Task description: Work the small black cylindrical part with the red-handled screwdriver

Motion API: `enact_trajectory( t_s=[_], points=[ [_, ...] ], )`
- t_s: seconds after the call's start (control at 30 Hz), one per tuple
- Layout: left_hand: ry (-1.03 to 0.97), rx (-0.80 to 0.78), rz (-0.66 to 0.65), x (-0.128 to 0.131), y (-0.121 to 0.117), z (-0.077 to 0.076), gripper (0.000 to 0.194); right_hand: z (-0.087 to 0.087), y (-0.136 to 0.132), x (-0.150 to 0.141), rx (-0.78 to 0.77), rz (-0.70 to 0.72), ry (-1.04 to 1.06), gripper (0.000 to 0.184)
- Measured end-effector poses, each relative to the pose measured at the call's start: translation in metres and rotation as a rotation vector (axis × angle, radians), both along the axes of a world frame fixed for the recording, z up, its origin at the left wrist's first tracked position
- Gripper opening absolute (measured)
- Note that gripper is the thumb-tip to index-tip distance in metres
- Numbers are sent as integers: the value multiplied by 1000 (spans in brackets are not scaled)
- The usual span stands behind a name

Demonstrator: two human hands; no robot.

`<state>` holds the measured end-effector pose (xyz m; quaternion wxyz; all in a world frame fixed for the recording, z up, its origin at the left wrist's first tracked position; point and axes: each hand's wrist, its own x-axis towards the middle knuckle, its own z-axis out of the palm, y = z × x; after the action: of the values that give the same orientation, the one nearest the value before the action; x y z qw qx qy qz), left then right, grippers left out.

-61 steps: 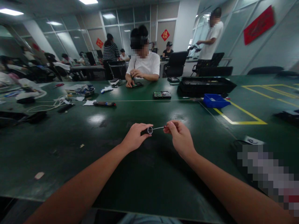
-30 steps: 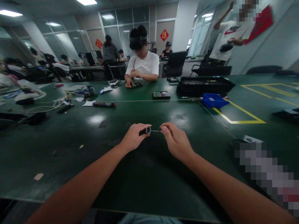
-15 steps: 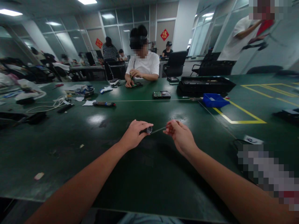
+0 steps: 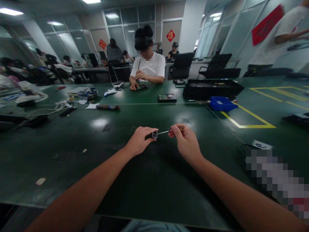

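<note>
My left hand (image 4: pixel 139 141) is closed round a small black cylinder (image 4: pixel 153 135) with a silver ring at its end, held just above the dark green table (image 4: pixel 101 151). My right hand (image 4: pixel 185 141) pinches a thin tool with a silver shaft (image 4: pixel 163 132) and a reddish handle mostly hidden in the fingers. The shaft's tip meets the open end of the cylinder. Both hands hover near the middle of the table, a hand's width apart.
A blue bin (image 4: pixel 222 104) and a black tray (image 4: pixel 212 87) stand at the back right, beside yellow tape lines (image 4: pixel 251 120). A circuit board (image 4: pixel 167 97) lies beyond my hands. Cables and clutter (image 4: pixel 53 108) fill the left. A person in white (image 4: pixel 149 66) sits opposite; another stands far right.
My right hand has drawn the tool slightly out and in at the cylinder's end, ending much as it began. The standing person at the back right has walked further right.
</note>
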<state>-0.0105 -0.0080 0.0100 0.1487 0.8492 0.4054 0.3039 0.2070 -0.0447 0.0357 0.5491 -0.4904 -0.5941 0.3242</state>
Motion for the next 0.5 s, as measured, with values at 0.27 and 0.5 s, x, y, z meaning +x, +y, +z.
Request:
enact_trajectory(
  t_s=[0.27, 0.5],
  points=[
    [-13, -12, 18, 0, -1, 0, 42, 6, -3, 1, -18, -46, -77, 27],
    [-45, -20, 28, 0, 1, -4, 42, 6, -6, 2, 7, -110, -270, 32]
  ],
)
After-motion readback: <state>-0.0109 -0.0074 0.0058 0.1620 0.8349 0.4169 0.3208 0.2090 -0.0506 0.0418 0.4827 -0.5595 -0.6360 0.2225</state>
